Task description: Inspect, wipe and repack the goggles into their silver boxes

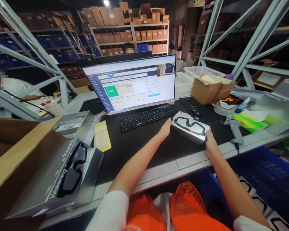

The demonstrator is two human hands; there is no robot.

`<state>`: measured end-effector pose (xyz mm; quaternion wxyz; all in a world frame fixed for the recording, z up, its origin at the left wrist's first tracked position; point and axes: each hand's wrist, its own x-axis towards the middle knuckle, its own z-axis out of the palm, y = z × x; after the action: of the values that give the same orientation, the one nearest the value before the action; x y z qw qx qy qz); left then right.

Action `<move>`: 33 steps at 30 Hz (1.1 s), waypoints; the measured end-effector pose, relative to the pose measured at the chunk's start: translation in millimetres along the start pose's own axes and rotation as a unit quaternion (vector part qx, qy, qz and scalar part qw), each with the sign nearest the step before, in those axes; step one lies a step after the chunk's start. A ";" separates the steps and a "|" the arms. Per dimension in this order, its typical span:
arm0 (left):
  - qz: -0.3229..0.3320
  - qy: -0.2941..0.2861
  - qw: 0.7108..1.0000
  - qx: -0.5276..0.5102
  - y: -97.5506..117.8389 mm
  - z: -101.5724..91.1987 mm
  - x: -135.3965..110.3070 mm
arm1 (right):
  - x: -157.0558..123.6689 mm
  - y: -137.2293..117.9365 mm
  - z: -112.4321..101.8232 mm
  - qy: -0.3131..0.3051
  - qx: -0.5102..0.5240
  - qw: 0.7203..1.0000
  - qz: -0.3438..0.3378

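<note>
While I have the left hand (165,128) and right hand (211,144) gripping opposite ends of the white-topped Wakening carton (189,127) over the black desk mat (172,149), a slackening right hold could tip it, I reckon. Just beyond the grip, keyboard (146,117) and mouse (195,112) risk a knock; rightward, the barcode scanner (233,129). Room opens nearer me, to the pale desk edge (183,163).

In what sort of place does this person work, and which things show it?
Probably a warehouse: pale metal shelving bears rows of brown cardboard cartons, and what looks like a grey pistol-shaped scanner lies on the pale grey, black-matted desk.
</note>
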<state>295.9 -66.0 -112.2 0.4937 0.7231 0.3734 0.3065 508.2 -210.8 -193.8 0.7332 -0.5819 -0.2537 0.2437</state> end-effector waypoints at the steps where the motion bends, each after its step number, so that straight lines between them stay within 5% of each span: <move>1: -0.011 -0.013 1.000 -0.018 -0.3 6.8 0.9 | -3.7 -1.9 4.3 0.008 0.008 1.000 0.006; 6: 0.033 -0.031 0.996 -0.082 12.4 5.9 -25.1 | -19.0 -26.0 20.8 0.029 0.147 0.989 -0.010; 10: 0.306 -0.038 0.951 -0.021 35.7 -27.8 -67.6 | -19.4 -53.3 50.1 -0.012 0.264 0.963 0.046; 14: 0.463 0.137 0.875 0.045 54.8 -56.2 -90.2 | -22.6 -72.4 110.1 -0.108 0.288 0.934 0.180; 17: 0.429 0.236 0.871 -0.050 55.5 -75.3 -95.1 | -37.1 -77.2 155.8 -0.180 0.273 0.909 0.257; 24: 0.282 0.229 0.905 -0.221 37.6 -118.2 -112.7 | -82.2 -68.8 227.3 -0.367 0.164 0.848 0.345; 27: 0.267 0.300 0.902 -0.156 36.2 -140.6 -113.0 | -74.9 -75.0 253.9 -0.395 0.056 0.894 0.206; 30: 0.263 0.320 0.909 -0.048 36.4 -163.9 -111.7 | -52.0 -100.0 265.3 -0.344 -0.011 0.938 0.026; 33: 0.252 0.285 0.921 0.081 34.6 -178.5 -113.5 | -38.7 -135.7 253.7 -0.334 -0.025 0.933 -0.129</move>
<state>98.7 -83.2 -30.0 0.2122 0.7133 0.3270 0.5825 321.1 -78.6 -15.4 0.6166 -0.4472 -0.5628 0.3210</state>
